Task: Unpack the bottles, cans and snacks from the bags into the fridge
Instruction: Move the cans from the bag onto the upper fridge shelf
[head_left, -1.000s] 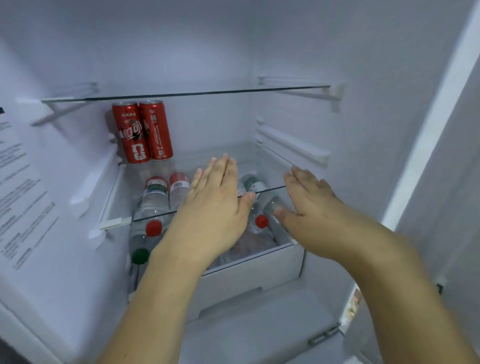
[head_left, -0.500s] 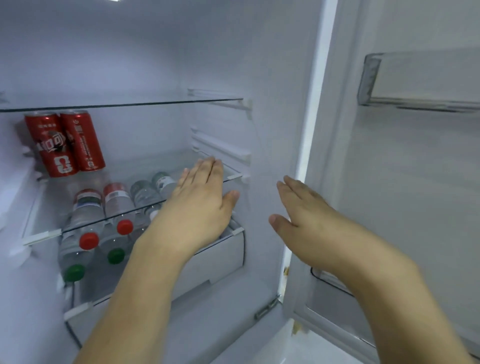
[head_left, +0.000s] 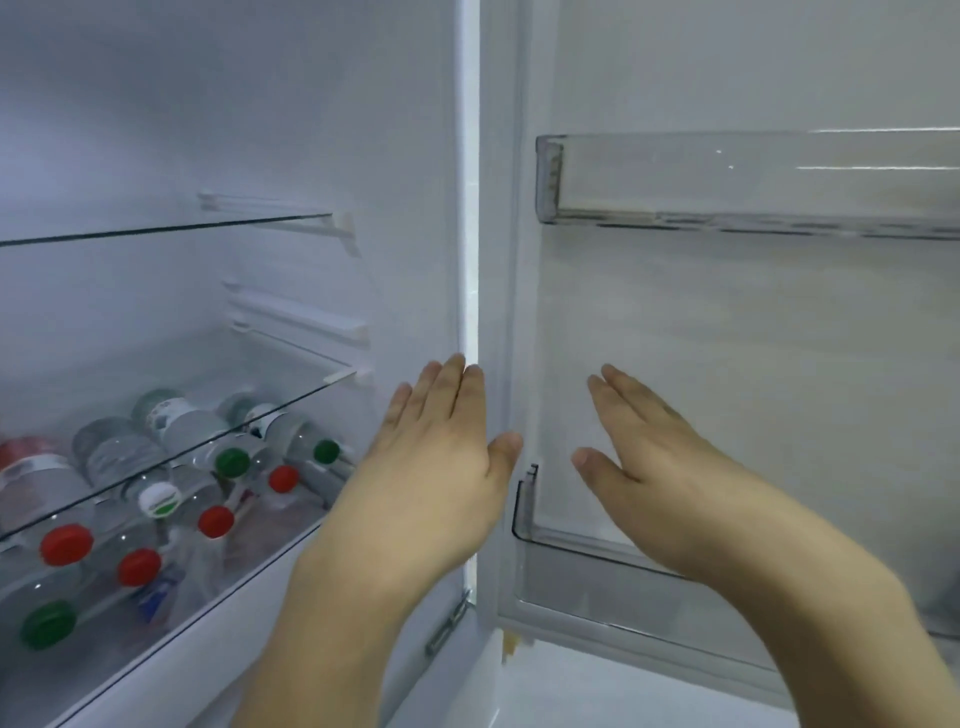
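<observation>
Hands raised flat before open fridge (head_left: 415, 156); left hand (head_left: 436, 467) fingers straight, holding nothing, in front of cabinet edge; right hand (head_left: 649, 462) also spread, empty, before door shelf (head_left: 571, 551); bottles (head_left: 171, 499) lying in drawer (head_left: 171, 670) under glass shelf (head_left: 156, 467), red and green caps outward.

Capped clear bottles (head_left: 171, 499) lie flat in the fridge drawer (head_left: 218, 618).

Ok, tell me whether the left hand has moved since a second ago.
Yes. The left hand has swung right, off the glass shelf over the bottles; it now lies across the fridge's right front edge, open and empty.
</observation>
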